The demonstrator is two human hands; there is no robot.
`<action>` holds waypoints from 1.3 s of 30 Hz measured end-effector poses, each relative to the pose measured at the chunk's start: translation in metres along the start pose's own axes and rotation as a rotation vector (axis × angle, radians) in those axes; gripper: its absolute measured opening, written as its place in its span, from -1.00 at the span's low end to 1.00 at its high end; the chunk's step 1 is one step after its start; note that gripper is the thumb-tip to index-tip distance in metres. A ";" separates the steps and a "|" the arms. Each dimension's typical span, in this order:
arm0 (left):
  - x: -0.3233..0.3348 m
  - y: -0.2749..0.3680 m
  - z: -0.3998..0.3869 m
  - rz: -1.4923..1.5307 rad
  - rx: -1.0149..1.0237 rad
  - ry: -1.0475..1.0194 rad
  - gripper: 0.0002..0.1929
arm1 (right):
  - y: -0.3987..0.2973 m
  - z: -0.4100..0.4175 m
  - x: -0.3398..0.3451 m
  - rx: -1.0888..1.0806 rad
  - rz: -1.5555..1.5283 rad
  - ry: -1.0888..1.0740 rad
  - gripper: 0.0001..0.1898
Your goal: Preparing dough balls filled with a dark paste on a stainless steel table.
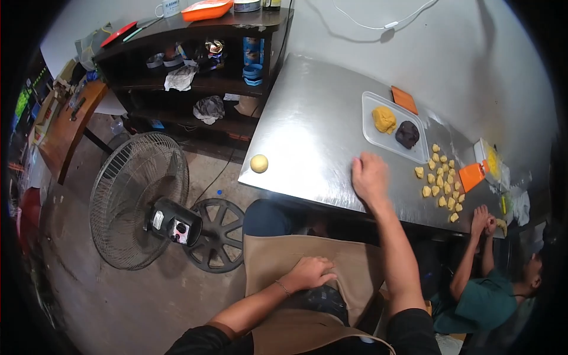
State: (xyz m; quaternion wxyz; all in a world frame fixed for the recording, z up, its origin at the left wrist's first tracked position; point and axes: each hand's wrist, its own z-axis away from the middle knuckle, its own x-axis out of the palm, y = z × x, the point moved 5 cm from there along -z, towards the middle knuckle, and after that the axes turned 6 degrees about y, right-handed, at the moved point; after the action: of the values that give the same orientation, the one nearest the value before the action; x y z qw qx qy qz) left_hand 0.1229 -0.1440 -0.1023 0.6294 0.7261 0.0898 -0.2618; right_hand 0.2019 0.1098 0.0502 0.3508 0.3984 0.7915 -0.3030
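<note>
My right hand (371,177) is over the steel tabletop (306,115) with its fingers curled under. What lies beneath its palm is hidden. My left hand (309,271) rests on the tan apron (284,250) across my lap, holding nothing, its thumb apart from the fingers. Beyond my right hand, a translucent plastic tray (377,140) carries a yellow dough lump (384,119) and a dark purple-brown lump (407,135). Several small pale-yellow dough pieces (439,181) lie scattered to its right. One smooth dough ball (259,163) sits alone near the table's left corner.
An orange scraper (472,176) is beside the pieces, near a plastic container (490,159). An orange-brown square (404,100) touches the wall side. A co-worker's hands (483,220) work at the table's right end. A pedestal fan (140,202) and dark shelves (191,84) stand left.
</note>
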 end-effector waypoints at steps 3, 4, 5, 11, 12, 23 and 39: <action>0.006 -0.005 0.002 -0.061 0.016 -0.179 -0.38 | 0.009 0.016 -0.012 -0.040 -0.039 -0.077 -0.80; 0.006 -0.006 0.004 -0.049 0.000 -0.135 -0.38 | 0.007 0.023 -0.018 -0.079 -0.126 -0.091 -0.86; 0.006 -0.008 0.005 -0.036 -0.016 -0.092 -0.39 | 0.001 0.030 -0.013 -0.047 -0.264 -0.161 -0.91; 0.012 -0.012 -0.006 0.018 -0.056 -0.191 -0.35 | -0.051 0.000 0.013 -0.154 -0.282 0.008 -0.84; 0.008 -0.005 -0.008 0.024 -0.057 -0.200 -0.34 | -0.041 -0.010 0.016 -0.180 -0.196 0.041 -0.84; 0.017 -0.018 0.002 0.010 -0.134 -0.268 -0.28 | -0.061 0.028 0.000 -0.159 -0.392 -0.118 -0.91; 0.009 -0.009 0.002 -0.022 -0.132 -0.288 -0.38 | -0.057 -0.001 0.014 -0.121 -0.205 -0.079 -0.82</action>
State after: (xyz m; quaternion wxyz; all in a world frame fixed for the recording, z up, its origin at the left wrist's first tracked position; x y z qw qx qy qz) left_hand 0.1261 -0.1464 -0.1149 0.6793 0.6369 0.0238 -0.3637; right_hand 0.1477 0.0882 0.0506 0.3724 0.2814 0.8304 -0.3043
